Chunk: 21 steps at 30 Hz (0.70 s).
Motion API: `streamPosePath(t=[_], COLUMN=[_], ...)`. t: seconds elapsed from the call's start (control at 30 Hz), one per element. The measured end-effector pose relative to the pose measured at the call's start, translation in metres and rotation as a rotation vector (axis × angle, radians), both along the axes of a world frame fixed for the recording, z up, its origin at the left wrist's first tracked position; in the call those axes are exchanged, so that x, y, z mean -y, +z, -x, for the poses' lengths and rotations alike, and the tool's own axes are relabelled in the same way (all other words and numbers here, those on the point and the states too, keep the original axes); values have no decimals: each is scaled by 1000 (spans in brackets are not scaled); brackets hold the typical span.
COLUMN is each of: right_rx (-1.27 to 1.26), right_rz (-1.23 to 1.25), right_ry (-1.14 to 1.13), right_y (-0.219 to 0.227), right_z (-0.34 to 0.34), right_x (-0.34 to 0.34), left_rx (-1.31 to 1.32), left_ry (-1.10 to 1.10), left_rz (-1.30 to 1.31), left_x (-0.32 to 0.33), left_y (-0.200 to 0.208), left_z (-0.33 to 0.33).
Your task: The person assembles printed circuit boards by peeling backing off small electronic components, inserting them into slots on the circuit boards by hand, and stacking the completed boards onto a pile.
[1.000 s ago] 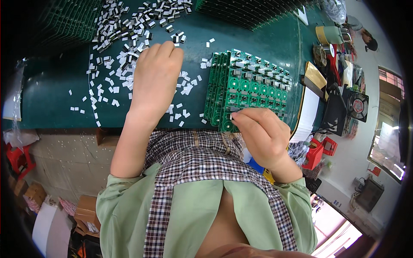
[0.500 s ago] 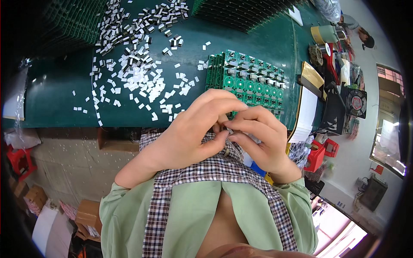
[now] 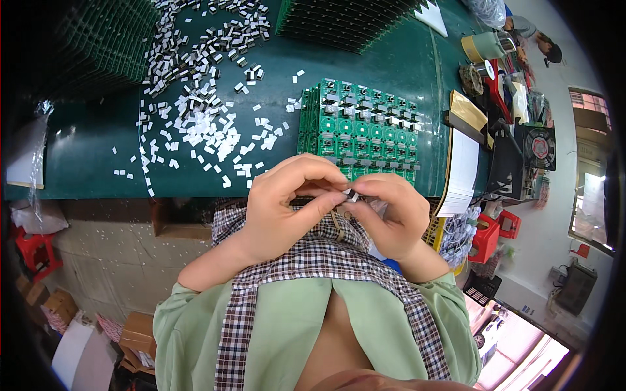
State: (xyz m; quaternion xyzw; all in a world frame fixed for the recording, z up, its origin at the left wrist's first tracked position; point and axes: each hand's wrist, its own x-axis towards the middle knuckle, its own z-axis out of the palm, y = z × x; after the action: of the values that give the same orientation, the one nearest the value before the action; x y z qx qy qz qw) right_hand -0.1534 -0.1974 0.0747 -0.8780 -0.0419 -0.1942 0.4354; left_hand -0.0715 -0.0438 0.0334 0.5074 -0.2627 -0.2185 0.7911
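Above my lap, at the table's front edge, both hands meet fingertip to fingertip around a small black-and-white component (image 3: 353,195). My left hand (image 3: 287,203) is closed, thumb and index finger pinching the component's left side. From the other side my right hand (image 3: 393,210) grips it between thumb and index finger. Fingertips cover part of the piece. Just beyond the hands stands a stack of green circuit boards (image 3: 368,130), fitted with rows of small parts. Loose black-and-white components (image 3: 195,52) lie heaped farther left, with many small white rectangular pieces (image 3: 212,127) nearer me.
Tall stacks of green boards stand at the back left (image 3: 107,45) and back centre (image 3: 345,19) of the green table (image 3: 78,153). On the right are a paper sheet (image 3: 454,173), a green flask (image 3: 481,47) and a black fan (image 3: 540,148). Another person (image 3: 536,40) is at far right.
My hands have drawn slightly lower, and the fingers have shifted so the component shows more plainly between them. The view has moved a little; the table items appear otherwise the same.
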Motion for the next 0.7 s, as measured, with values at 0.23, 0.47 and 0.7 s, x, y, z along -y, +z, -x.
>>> streamPosePath(t=[0.23,0.47,0.7], right_rx=[-36,-150,-66], right_rz=[-50,-201,130], right_ry=[44,114,112], right_y=[0,4,16], right_z=[-3,-6,-9], right_x=[10,12,11], left_rx=[456,414,421], left_ry=[69,-6,32], left_rz=[-132,-78,-50], left_x=[1,2,-1], left_y=[3,-3,-3], left_z=[-7,-8,-5])
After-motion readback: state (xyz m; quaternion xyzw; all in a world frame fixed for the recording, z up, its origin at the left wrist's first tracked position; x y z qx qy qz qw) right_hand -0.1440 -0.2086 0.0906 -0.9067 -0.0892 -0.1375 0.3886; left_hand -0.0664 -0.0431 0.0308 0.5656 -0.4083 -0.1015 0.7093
